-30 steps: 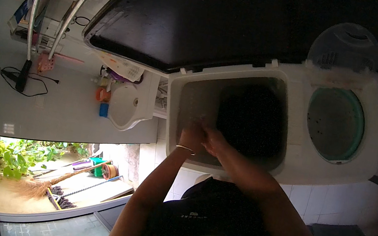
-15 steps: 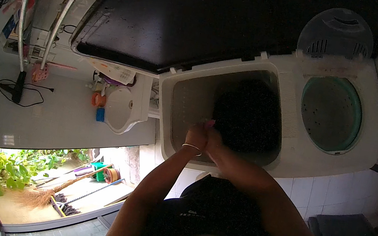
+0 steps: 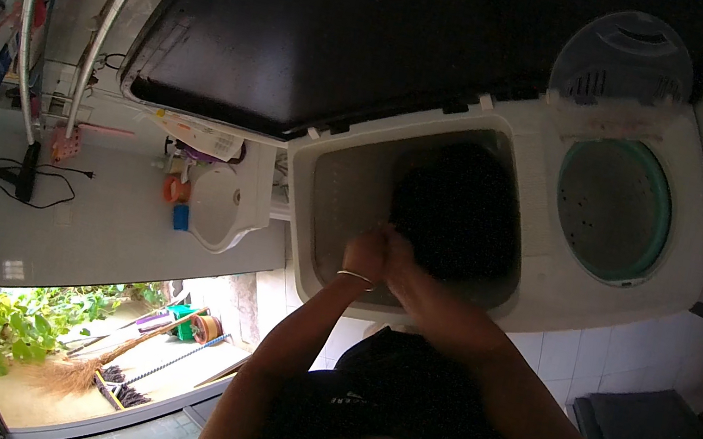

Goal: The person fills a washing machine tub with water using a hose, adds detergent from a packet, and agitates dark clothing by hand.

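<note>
Both of my hands are pressed together over the left part of the wash tub (image 3: 338, 189) of a white twin-tub washing machine. My left hand (image 3: 364, 255), with a light bangle (image 3: 355, 277) at its wrist, is closed against the right one. My right hand (image 3: 399, 261) is closed too, its fingers bent in beside the left. What they hold, if anything, is hidden between them. Just right of the hands, a dark mass (image 3: 457, 210) fills much of the tub; its kind is too dark to tell.
Right of the wash tub lies the round spin tub (image 3: 607, 208) with a teal rim, its clear lid (image 3: 626, 61) raised. A large dark lid (image 3: 307, 42) stands up behind. Leftward are a washbasin (image 3: 217, 210), metal rails (image 3: 114, 18) and a doorway with a broom (image 3: 75, 373).
A small pink thing that showed at my fingertips has gone from sight. The hands stay together at nearly the same spot; the view has shifted slightly.
</note>
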### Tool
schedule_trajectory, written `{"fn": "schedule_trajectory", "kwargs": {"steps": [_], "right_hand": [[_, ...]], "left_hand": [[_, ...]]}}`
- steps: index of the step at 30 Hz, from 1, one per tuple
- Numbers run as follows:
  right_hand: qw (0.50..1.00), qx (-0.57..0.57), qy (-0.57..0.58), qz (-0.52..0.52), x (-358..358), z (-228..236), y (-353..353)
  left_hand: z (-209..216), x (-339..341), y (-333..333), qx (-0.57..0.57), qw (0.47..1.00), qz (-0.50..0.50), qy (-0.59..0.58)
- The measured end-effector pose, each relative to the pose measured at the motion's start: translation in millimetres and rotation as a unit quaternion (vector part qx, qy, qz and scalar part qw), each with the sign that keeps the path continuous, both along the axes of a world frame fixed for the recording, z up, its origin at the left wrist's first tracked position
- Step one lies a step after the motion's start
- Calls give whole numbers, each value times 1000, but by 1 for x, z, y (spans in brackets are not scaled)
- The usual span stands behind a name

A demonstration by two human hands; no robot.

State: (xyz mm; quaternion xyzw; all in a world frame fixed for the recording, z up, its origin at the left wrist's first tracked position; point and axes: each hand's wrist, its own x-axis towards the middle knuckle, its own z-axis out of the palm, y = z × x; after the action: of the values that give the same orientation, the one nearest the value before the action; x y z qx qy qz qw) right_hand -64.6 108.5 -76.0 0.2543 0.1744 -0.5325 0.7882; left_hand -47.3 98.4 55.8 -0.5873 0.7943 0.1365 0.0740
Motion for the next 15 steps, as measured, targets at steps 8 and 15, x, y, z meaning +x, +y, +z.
{"fn": "schedule_trajectory", "kwargs": {"steps": [8, 15], "right_hand": [[990, 23, 136, 25, -25, 74, 10], [965, -23, 249, 72, -26, 52, 12]], "left_hand": [[-2, 8, 1, 61, 998, -14, -32], [7, 2, 13, 54, 990, 79, 103]]}}
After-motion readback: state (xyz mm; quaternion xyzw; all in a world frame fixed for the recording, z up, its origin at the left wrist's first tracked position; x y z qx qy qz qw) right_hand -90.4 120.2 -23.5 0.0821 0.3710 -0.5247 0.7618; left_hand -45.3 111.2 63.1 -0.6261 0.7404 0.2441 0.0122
